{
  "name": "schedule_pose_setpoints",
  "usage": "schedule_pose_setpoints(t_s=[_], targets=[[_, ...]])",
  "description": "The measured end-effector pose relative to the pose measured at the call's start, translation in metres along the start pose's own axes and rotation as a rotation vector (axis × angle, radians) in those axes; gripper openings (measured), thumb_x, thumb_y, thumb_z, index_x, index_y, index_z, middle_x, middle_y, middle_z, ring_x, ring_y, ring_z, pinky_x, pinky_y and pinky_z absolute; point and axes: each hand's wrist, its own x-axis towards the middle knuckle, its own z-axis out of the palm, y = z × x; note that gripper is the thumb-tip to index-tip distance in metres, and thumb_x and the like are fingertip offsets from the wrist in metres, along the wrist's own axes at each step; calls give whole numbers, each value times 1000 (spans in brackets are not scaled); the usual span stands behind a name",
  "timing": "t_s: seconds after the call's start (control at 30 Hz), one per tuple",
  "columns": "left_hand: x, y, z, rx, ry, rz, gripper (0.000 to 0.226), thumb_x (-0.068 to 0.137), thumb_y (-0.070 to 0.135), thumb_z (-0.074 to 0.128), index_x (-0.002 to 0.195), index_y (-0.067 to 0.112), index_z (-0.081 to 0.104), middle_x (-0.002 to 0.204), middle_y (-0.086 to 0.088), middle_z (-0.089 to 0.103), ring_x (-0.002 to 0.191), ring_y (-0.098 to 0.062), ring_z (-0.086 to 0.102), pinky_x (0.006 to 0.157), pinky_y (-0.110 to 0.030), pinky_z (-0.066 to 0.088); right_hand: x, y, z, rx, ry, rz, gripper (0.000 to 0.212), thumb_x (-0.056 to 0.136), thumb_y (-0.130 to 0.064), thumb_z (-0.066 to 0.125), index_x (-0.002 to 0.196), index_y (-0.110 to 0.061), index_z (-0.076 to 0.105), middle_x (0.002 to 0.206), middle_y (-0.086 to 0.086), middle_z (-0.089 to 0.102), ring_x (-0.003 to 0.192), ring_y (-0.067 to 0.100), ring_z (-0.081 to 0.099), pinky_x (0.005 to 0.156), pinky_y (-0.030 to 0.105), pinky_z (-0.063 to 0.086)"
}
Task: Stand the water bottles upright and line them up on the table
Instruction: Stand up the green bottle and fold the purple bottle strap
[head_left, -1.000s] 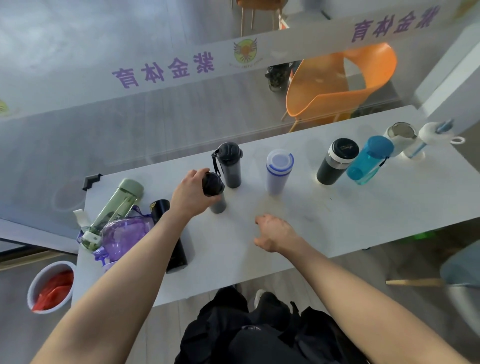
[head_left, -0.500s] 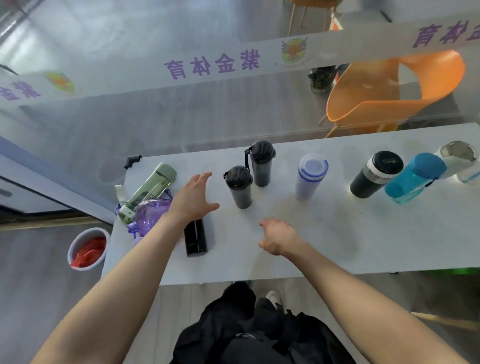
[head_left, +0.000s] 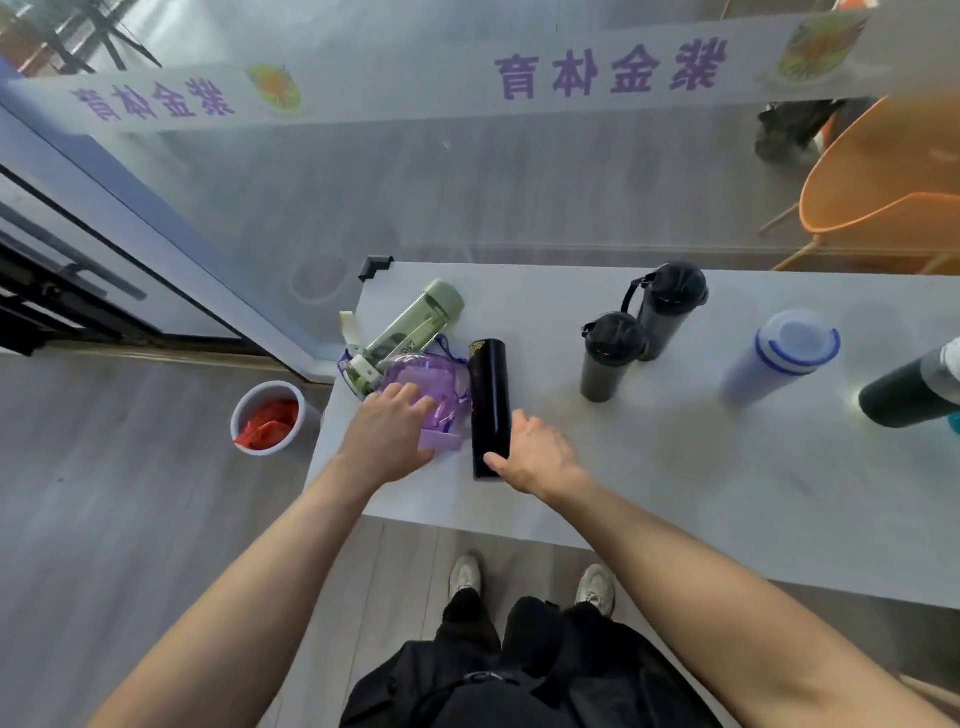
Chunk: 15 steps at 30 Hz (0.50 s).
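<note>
Both arms have swung from the middle of the desk (head_left: 675, 467) to its left end. The left hand (head_left: 387, 441), which a second ago gripped the small dark bottle (head_left: 610, 358), has let it go. That bottle now stands upright, just beside the tall dark bottle (head_left: 670, 312). The left hand's fingers are now spread and released, lying over the near side of a purple bottle (head_left: 415, 376). The right hand (head_left: 540, 457) is also released and grasps nothing, its thumb at the near end of a black flask (head_left: 488, 395).

So one more bottle looks placed, and three still lie on their sides: the black flask, the purple bottle and, touching it on the far side, a green bottle (head_left: 410, 327). The flask or the purple bottle is likely next.

The desk is pale grey. To the right stand a white-and-blue bottle (head_left: 779, 358) and a dark bottle (head_left: 904, 395) cut by the frame. Beyond is a glass wall (head_left: 467, 171) with purple lettering and an orange chair (head_left: 883, 182). On the grey plank floor at left sits a small bucket (head_left: 244, 410) with red contents.
</note>
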Motion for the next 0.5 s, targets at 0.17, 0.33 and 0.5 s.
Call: schedule_pose_setpoints(t_s=[0.17, 0.33, 0.5], targets=[[-10, -25, 18, -4, -13, 124, 82, 85, 61, 78, 154, 22, 57, 166, -13, 46, 154, -35, 43, 123, -50, 41, 13, -28, 34, 147, 5, 214, 85, 85, -65, 77, 139, -11, 39, 128, 14, 69, 117, 37, 70, 91, 43, 55], [-7, -47, 36, -11, 39, 248, 83, 80, 57, 82, 152, 23, 58, 169, -15, 39, 156, -36, 37, 122, -52, 42, 14, -40, 49, 316, 95, 419, 83, 75, -56, 90, 128, -12, 43, 122, 14, 72, 112, 37, 72, 87, 41, 57], [2, -65, 43, -27, 74, 360, 78, 77, 60, 81, 146, 28, 62, 165, -11, 42, 150, -32, 39, 117, -49, 45, -12, -40, 27, 421, 388, 446, 73, 72, -52, 86, 118, -12, 45, 108, 14, 70, 97, 38, 71, 76, 37, 52]])
